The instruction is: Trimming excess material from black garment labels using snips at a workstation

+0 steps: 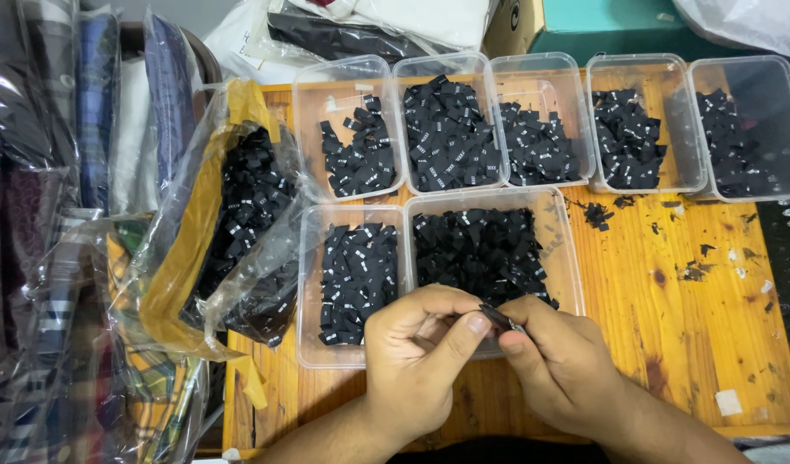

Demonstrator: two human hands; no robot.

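Both hands, left hand (421, 352) and right hand (560, 361), pinch one small black woven label (501, 320) over the clear plastic tub (567, 258), seemingly mid-sorting; placing it needs the matching tub.

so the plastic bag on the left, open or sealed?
Open. The plastic bag lies on its side, mouth gaping, small black labels showing inside and at the opening beside the tubs.

Both forearms enter from the lower edge and converge at centre. Left hand (421, 352): fingers curled, thumb extended toward the right hand. Right hand (560, 361): knuckles up, thumb and forefinger pinched. The fingertips of the two hands meet.
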